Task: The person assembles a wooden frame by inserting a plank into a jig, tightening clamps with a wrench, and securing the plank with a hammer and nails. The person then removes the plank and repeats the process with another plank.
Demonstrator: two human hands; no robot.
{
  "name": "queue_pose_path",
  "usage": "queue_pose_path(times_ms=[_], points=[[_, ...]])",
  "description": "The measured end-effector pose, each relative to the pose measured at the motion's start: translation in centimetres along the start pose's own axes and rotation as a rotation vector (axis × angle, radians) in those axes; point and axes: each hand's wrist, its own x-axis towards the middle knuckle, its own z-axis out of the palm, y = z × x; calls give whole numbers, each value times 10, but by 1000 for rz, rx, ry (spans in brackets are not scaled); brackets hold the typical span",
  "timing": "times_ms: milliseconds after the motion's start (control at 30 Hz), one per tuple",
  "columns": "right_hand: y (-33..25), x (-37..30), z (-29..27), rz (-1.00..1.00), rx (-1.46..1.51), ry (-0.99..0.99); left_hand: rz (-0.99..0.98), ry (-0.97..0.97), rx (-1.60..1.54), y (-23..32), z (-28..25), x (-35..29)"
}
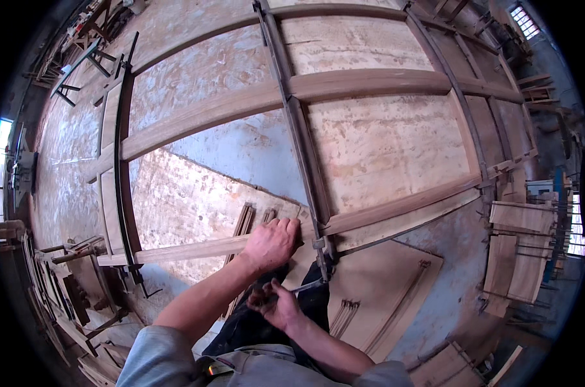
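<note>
A large wooden frame (370, 87) of rails and stiles spreads out before me, with long dark bar clamps across it. My left hand (273, 244) is closed over the near rail (189, 251), right beside the end of the middle bar clamp (297, 138). Lower down, my right hand (278, 306) is closed around the thin metal handle (310, 286) at that clamp's screw end (324, 267). Its fingers look dark with dirt. The left bar clamp (120, 155) crosses the frame's left end, its own crank handle (152, 293) hanging free.
Thin boards (396, 297) with metal rods on them lie at my feet. Wood pieces and rods are stacked at the right (521, 248), and more timber (79, 297) leans at the left. A narrow green bench (79, 68) stands far left on the worn floor (170, 29).
</note>
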Motion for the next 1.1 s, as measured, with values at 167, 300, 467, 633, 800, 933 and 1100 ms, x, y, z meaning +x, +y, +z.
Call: queue_pose_path(times_ms=[167,300,467,633,800,933,1100], points=[[-11,-93,52,151,173,-27,-10,-33,-38,1,4,2],[-59,-163,65,74,82,1,-15,-17,-72,-5,12,1],[-47,-192,83,-314,-357,27,-9,40,-54,-2,17,3],[-22,-173,81,-683,-1270,415,7,109,-28,5,10,3],[-36,-170,64,-1186,-1750,408,-6,95,9,-1,10,-1],[-69,-177,46,-986,-1450,624,-39,2,-19,-2,10,2],[-137,-185,46,-935,-1091,677,-70,-79,-65,0,13,8]])
